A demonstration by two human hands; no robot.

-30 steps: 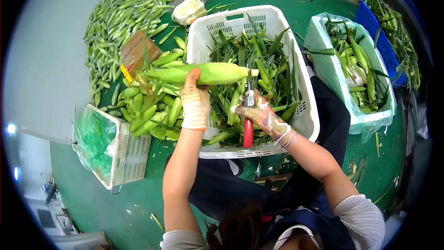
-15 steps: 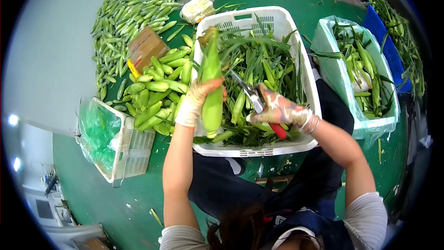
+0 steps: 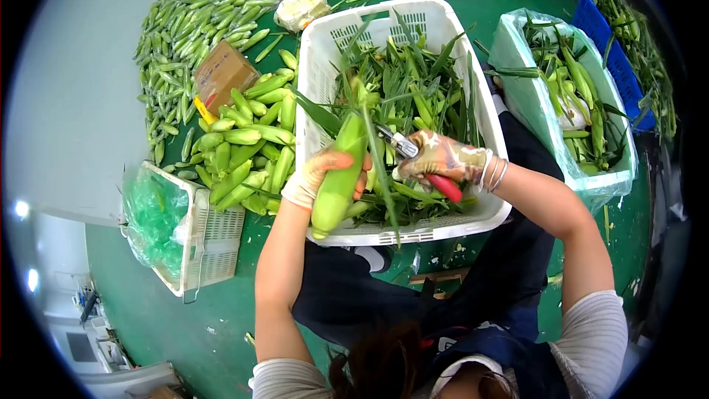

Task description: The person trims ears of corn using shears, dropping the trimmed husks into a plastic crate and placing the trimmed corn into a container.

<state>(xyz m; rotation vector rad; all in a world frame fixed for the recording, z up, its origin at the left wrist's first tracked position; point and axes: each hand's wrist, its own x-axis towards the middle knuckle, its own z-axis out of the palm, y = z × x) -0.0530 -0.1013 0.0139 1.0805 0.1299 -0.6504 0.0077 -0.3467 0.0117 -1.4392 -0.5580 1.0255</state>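
In my gloved left hand [image 3: 325,176] is a green ear of corn [image 3: 342,174], held at a slant over the left side of a white crate [image 3: 496,114]. Its thick end points down toward me and its leafy end points up. My gloved right hand [image 3: 442,159] is closed round pruning shears [image 3: 445,187] with red handles. The shears' metal head is just right of the ear's upper part. Long leaves [image 3: 380,170] hang between the ear and the shears. Cut leaves and husks [image 3: 399,74] fill much of the crate below both hands.
Left of the crate lie a pile of corn ears [image 3: 240,151], a cardboard box [image 3: 224,76] and many wrapped ears [image 3: 177,44]. A basket with green plastic [image 3: 214,244] stands nearer. A lined crate [image 3: 509,52] and a blue crate [image 3: 609,52] are at right.
The ear has gone from lying level to upright, then to a slant with its thick end toward me. My right hand with the shears has moved right, then slightly up.
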